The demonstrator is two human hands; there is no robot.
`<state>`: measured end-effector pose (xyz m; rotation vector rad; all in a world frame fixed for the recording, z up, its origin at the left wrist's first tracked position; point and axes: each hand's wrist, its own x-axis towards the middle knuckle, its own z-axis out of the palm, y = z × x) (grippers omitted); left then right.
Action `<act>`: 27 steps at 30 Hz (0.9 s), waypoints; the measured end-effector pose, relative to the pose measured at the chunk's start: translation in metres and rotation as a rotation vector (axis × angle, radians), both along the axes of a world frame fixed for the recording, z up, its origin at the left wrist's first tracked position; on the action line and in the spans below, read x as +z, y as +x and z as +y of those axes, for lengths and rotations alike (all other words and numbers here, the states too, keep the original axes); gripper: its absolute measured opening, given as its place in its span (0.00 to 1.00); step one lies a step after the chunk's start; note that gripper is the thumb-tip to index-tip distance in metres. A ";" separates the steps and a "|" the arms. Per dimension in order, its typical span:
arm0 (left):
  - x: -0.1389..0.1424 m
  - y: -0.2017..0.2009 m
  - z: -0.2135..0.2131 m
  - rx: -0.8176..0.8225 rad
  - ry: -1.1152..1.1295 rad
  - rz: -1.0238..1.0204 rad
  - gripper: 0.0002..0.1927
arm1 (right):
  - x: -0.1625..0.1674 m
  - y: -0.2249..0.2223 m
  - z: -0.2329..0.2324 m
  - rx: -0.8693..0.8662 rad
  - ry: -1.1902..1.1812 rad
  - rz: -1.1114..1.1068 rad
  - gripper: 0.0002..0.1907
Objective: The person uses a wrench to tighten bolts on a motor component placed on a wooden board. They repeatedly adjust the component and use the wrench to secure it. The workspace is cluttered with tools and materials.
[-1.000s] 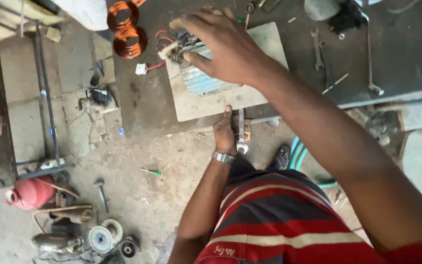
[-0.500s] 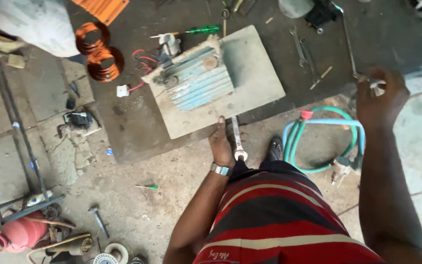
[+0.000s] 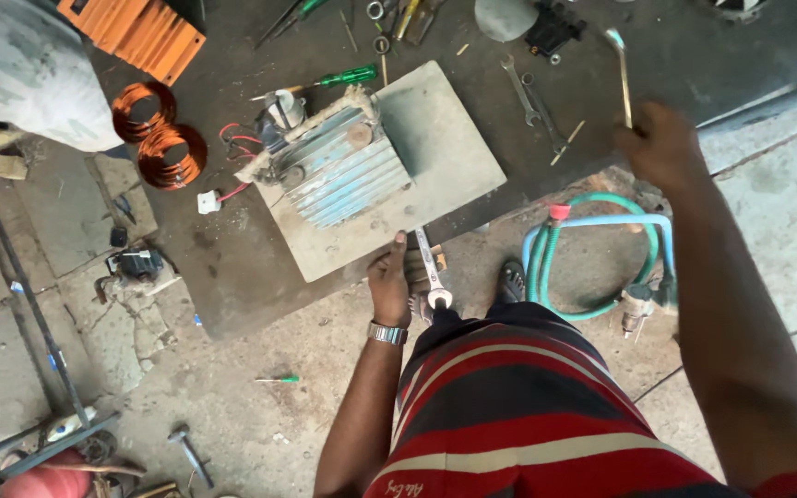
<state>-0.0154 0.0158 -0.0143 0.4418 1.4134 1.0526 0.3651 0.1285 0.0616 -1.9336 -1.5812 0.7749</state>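
Two hands, two spanners, one finned motor on a slab.

The right hand (image 3: 664, 148), at two o'clock, is fisted round a long steel spanner (image 3: 620, 74); the left hand (image 3: 389, 281) grips a short steel wrench (image 3: 431, 272) at the grey slab's (image 3: 458, 157) six o'clock edge, below the pale-blue ribbed motor (image 3: 343, 171).

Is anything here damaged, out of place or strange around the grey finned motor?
Yes. The finned motor lies askew on its slab, with red wires and a white plug trailing loose. Tools lie scattered about, including a green screwdriver on the floor. The right hand holds a spanner; the left hand holds another.
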 end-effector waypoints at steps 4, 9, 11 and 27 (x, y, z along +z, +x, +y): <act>-0.002 -0.004 -0.003 -0.025 0.066 0.106 0.21 | -0.005 -0.009 -0.047 -0.180 -0.074 0.586 0.10; 0.015 -0.010 -0.013 -0.174 0.486 1.142 0.11 | -0.028 -0.056 -0.105 0.174 -0.301 0.820 0.37; 0.021 -0.011 -0.005 -0.157 0.764 1.259 0.10 | -0.042 -0.089 -0.117 0.445 -0.113 0.620 0.21; 0.014 -0.018 0.036 -0.350 0.798 1.161 0.19 | -0.020 -0.170 -0.110 0.342 -0.017 0.199 0.13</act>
